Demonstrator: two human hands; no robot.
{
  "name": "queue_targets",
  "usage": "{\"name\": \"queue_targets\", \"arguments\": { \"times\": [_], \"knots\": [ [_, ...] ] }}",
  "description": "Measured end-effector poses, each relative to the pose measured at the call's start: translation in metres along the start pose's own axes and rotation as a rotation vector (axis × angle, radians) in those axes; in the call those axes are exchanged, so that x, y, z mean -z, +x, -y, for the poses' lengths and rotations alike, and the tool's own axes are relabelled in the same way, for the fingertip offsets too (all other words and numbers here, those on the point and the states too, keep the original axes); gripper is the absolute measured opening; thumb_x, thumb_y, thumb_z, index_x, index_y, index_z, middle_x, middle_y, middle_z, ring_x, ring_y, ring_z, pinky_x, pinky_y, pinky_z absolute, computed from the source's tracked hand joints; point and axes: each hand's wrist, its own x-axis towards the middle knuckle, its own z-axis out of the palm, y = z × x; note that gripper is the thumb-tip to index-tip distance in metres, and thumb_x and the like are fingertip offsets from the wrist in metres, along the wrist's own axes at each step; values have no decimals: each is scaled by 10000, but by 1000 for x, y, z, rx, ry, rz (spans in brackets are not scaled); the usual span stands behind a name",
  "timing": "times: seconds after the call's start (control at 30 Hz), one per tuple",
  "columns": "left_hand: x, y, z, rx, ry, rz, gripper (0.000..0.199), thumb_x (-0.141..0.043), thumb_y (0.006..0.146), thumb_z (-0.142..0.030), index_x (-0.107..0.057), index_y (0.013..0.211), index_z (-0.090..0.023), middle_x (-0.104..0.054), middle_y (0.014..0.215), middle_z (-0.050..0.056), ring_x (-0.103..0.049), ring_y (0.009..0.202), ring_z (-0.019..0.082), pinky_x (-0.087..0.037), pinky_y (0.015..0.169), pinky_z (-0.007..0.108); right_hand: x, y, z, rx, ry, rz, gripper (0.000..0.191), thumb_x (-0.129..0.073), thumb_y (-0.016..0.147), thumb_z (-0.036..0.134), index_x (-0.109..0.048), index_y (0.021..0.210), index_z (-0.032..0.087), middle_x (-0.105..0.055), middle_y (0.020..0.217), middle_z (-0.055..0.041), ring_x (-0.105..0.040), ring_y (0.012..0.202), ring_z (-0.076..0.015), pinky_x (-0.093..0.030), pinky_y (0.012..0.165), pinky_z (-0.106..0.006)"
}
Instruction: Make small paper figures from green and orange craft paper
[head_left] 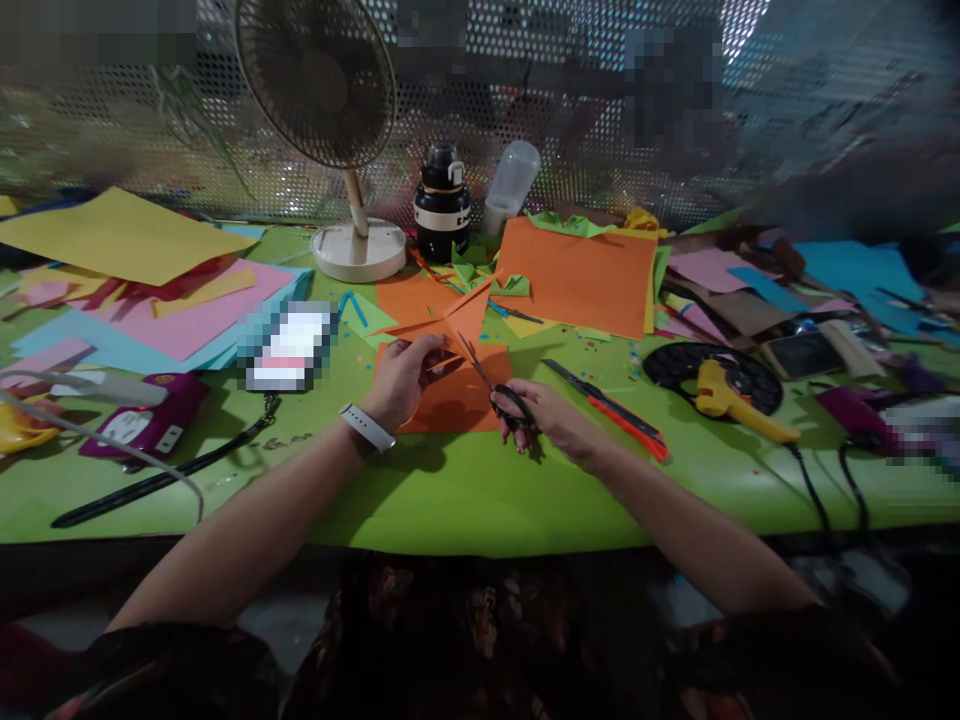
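Observation:
My left hand is closed on a folded piece of orange paper, pinching it near its lower edge, with a white band on that wrist. In my right hand is a pair of scissors; my fingers are through the black handles. The blades look parted and point up and left, close beside the folded paper. Whether they touch it I cannot tell. Beneath both hands a flat orange sheet lies on the green table cover. To the right of my right hand lies a utility knife.
A fan, a black bottle and a larger orange sheet stand or lie at the back. A phone and coloured papers are left. Right are a yellow glue gun and a black round tray.

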Motion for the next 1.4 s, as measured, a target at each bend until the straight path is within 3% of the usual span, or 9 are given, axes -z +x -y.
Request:
{"name": "queue_targets", "arguments": {
  "times": [0.53, 1.4],
  "knots": [
    [-1, -1, 0, 6, -44, 2, 119, -759, 649, -197, -679, 638, -110, -635, 632, 16, -590, 602, 101, -574, 768, 342, 0, 0, -1, 8, 7, -11, 427, -618, 810, 604, -492, 827, 196, -652, 678, -3, -508, 424, -57, -423, 419, -187],
    [-1, -1, 1, 17, -50, 4, 103, -730, 652, -194, -675, 634, -108, -628, 600, 14, -632, 621, 122, -573, 827, 377, 0, -1, 1, 10, -3, -16, 460, -628, 787, 629, -497, 833, 191, -654, 683, -10, -510, 419, -61, -431, 419, -194]
  ]
}}
